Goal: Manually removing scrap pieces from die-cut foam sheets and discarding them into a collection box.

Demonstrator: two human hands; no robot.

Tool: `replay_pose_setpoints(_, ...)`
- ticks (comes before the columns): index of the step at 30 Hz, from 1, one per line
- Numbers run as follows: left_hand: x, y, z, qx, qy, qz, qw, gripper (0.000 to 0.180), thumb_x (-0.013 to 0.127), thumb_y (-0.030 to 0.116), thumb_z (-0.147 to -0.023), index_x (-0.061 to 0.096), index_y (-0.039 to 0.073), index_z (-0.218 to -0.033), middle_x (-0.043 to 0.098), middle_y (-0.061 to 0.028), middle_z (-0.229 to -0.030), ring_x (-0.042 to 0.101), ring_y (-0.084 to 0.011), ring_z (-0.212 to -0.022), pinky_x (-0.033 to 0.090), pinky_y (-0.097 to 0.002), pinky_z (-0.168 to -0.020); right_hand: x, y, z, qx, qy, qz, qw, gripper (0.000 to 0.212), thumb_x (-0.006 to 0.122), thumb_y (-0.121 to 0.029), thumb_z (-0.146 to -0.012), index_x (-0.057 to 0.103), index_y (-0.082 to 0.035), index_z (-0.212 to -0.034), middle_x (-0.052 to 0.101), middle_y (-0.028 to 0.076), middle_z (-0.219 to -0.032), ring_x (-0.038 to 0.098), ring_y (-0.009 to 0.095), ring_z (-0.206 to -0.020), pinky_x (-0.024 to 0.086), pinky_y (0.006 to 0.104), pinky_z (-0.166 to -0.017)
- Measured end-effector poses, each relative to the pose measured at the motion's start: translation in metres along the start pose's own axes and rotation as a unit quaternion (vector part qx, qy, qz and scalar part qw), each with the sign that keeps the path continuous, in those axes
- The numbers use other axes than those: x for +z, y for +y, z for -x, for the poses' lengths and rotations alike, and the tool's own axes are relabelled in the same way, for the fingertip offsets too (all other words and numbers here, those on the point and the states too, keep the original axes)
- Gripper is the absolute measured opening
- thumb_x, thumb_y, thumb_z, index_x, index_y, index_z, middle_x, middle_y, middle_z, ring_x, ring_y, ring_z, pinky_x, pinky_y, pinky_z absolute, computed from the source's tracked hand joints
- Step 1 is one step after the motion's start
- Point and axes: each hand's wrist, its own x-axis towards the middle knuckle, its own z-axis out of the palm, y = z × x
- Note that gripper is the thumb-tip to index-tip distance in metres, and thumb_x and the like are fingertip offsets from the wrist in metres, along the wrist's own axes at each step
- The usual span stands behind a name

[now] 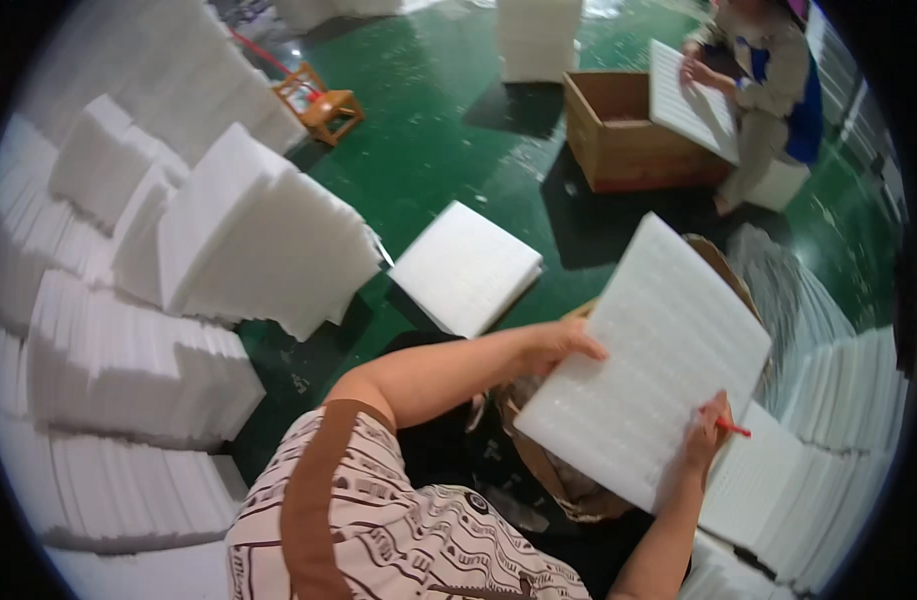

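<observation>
So, your white sheet (pixel 659 350) slants above a brown carton (pixel 721 262), near right: your left hand (pixel 564 341) pinches its left edge, thumb on top; your right hand (pixel 711 432) clasps its right edge and a red stick (pixel 736 428). Stacked sheets (pixel 269 235) stand left; far right, a co-worker (pixel 782 85) holds another sheet (pixel 694 105).

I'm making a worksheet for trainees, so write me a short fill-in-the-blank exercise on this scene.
1. The colour of the foam sheet gripped by the left hand is ____.
2. A slim red object sticks out from the person's ____ hand.
3. The wooden chair stands on a floor coloured ____.

Missing words: white; right; green.
</observation>
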Motion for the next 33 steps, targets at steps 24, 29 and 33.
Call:
replay_pose_setpoints(24, 0.016, 0.004, 0.002, 0.008, 0.070, -0.053, 0.996, 0.069, 0.068, 0.011, -0.065, 0.042, -0.003, -0.127, 0.056, -0.0216, -0.113, 0.057, -0.0318, -0.094, 0.046, -0.0412, -0.084, -0.001, 0.010, 0.006, 0.027, 0.099, -0.021, 0.994, 0.034, 0.048, -0.012, -0.091, 0.053, -0.003, -0.059, 0.049, 0.002, -0.059, 0.041, 0.011, -0.055, 0.037, 0.0222, -0.053)
replay_pose_setpoints(29, 0.017, 0.007, 0.001, -0.021, 0.107, -0.110, 0.988, 0.076, 0.070, 0.021, -0.064, 0.038, -0.005, -0.129, 0.052, -0.0276, -0.114, 0.053, -0.0384, -0.099, 0.042, -0.0484, -0.087, -0.006, 0.001, -0.005, -0.075, 0.137, 0.018, 0.988, 0.038, 0.042, -0.020, -0.097, 0.050, -0.006, -0.062, 0.048, 0.001, -0.058, 0.040, 0.011, -0.055, 0.038, 0.0235, -0.058)
replay_pose_setpoints(33, 0.010, -0.003, 0.004, 0.001, 0.176, -0.151, 0.973, 0.083, 0.072, 0.023, -0.061, 0.036, -0.004, -0.130, 0.047, -0.0308, -0.116, 0.048, -0.0432, -0.102, 0.038, -0.0539, -0.088, -0.005, -0.013, -0.002, 0.012, 0.164, -0.011, 0.986, 0.048, 0.045, -0.028, -0.096, 0.049, -0.004, -0.054, 0.048, 0.002, -0.054, 0.041, 0.012, -0.055, 0.037, 0.0236, -0.057)
